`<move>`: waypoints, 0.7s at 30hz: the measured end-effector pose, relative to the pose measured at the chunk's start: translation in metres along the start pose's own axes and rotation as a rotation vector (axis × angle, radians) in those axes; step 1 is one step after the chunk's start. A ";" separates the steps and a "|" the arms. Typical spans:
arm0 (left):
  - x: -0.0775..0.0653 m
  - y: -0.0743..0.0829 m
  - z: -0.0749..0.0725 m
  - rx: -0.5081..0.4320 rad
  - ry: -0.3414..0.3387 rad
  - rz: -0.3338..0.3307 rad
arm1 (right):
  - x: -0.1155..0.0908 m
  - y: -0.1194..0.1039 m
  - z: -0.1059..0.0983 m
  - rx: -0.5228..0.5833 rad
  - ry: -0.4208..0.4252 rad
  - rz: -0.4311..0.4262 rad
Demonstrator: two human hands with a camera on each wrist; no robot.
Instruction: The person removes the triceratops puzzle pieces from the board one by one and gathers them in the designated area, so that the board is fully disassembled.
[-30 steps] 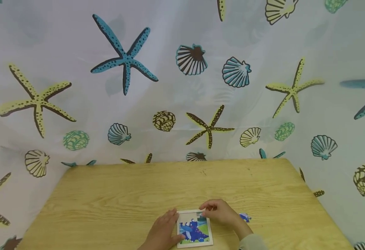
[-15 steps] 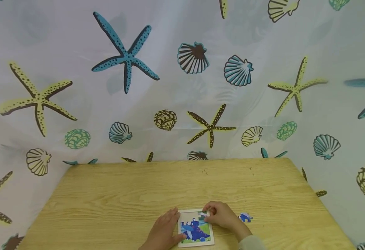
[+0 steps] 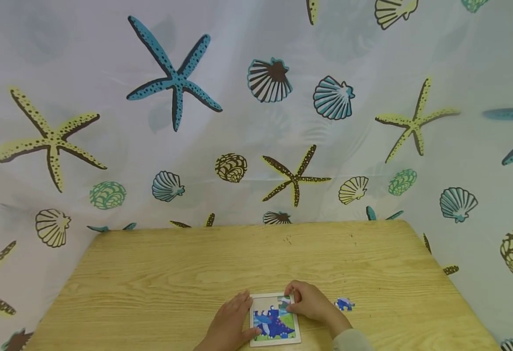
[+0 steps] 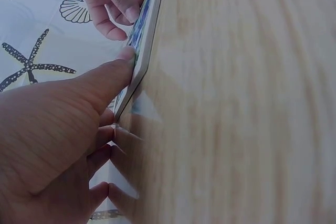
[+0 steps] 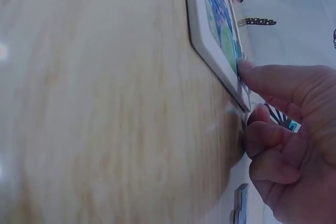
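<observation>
A white-framed jigsaw tray (image 3: 275,343) lies near the table's front edge, partly filled with a blue dinosaur picture; its upper-left part shows bare backing. My left hand (image 3: 229,319) rests along the tray's left side, thumb (image 4: 118,72) pressing the front left corner and fingertips down on the table. At the upper right corner, my right hand (image 3: 312,303) has curled fingers and pinches a green-and-blue jigsaw piece (image 3: 282,302) between thumb and index finger. In the right wrist view the thumb (image 5: 262,77) lies on the picture's edge, its other fingers folded underneath.
Loose blue jigsaw pieces (image 3: 344,304) lie on the table just right of my right hand. The wooden table (image 3: 173,273) extends back to a white curtain (image 3: 239,122) printed with starfish and shells, which hangs around its far and side edges.
My right hand has shifted slightly at the tray's upper right corner, its fingers drawing in closer on the piece there. The left hand holds its place; the loose pieces now show more.
</observation>
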State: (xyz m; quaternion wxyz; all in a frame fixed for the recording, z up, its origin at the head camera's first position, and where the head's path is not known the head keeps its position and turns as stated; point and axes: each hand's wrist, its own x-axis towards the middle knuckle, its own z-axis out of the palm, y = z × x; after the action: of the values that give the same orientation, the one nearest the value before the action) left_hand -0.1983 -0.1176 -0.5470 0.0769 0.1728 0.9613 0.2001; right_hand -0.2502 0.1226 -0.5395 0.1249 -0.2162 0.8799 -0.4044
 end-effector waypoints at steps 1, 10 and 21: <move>0.000 0.000 0.000 -0.002 -0.001 0.000 | 0.000 0.000 0.000 -0.007 0.002 -0.001; 0.001 -0.004 0.003 0.001 0.008 0.027 | 0.000 -0.007 0.003 -0.061 0.033 0.007; 0.003 -0.003 0.003 0.014 -0.001 0.017 | 0.001 -0.005 0.007 -0.035 0.101 0.005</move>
State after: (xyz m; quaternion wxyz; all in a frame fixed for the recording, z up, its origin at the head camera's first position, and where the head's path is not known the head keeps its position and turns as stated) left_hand -0.2016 -0.1182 -0.5509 0.0747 0.1815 0.9612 0.1941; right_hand -0.2473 0.1147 -0.5399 0.0777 -0.1956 0.8924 -0.3991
